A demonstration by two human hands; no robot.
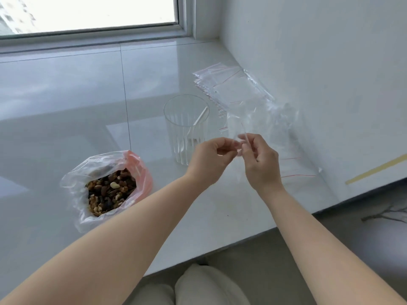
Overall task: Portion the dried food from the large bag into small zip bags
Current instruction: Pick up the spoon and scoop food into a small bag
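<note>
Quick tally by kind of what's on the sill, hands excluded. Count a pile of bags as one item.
Large bag of dried food: 1
Clear cup with a white utensil inside: 1 cup, 1 utensil
Pile of small zip bags: 1
Small zip bag pinched by the left hand and right hand: 1
Loose zip bags lying by the wall: count unclear
Total: 5, plus the loose bags

Glossy white sill (66, 89), window (88, 14), white wall (319, 51).
</note>
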